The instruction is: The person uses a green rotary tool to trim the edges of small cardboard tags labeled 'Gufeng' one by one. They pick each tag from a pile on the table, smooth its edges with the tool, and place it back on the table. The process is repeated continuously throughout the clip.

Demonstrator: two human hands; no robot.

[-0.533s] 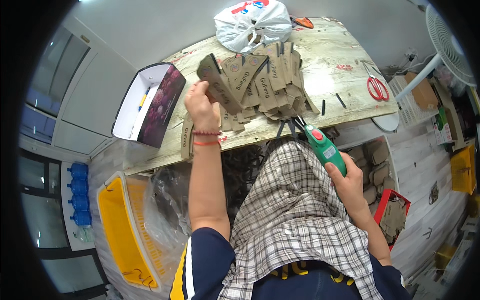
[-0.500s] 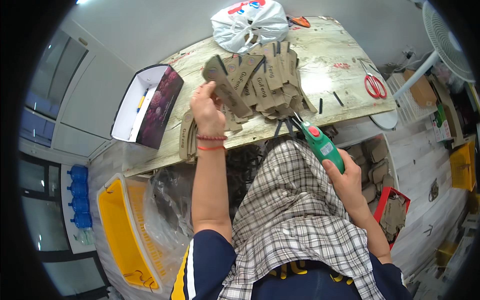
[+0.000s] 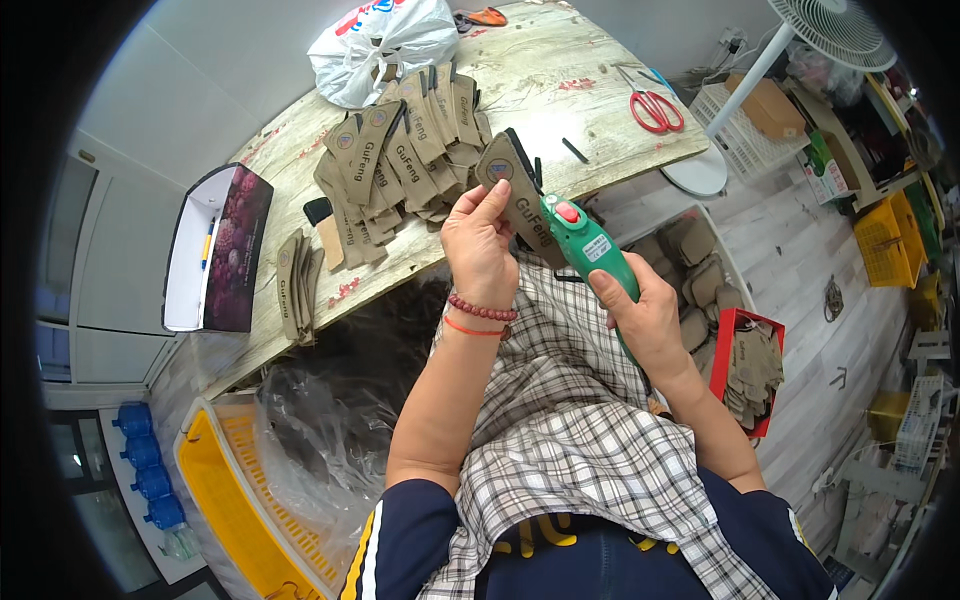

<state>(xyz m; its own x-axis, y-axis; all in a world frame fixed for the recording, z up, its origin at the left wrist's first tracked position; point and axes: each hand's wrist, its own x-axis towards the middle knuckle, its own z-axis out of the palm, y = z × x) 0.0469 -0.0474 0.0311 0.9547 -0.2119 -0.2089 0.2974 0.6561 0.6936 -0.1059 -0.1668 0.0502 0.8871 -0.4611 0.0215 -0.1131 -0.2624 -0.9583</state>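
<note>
My left hand pinches a curved tan fabric piece with printed lettering and a dark edging, held up in front of the table's near edge. My right hand grips green handheld electric scissors with a red button. Their tip lies at the right edge of the fabric piece; the blades are hidden. Left of my left hand, a spread pile of similar tan pieces covers part of the table. A smaller stack of tan pieces lies near the front edge.
Red-handled scissors and a black strip lie on the table's right. A white plastic bag and an open box stand farther left. Below are a yellow crate and a red box of tan pieces.
My left hand has brought the fabric piece rightward from above the pile to the tip of the electric scissors. The view has turned, so the table appears shifted left.
</note>
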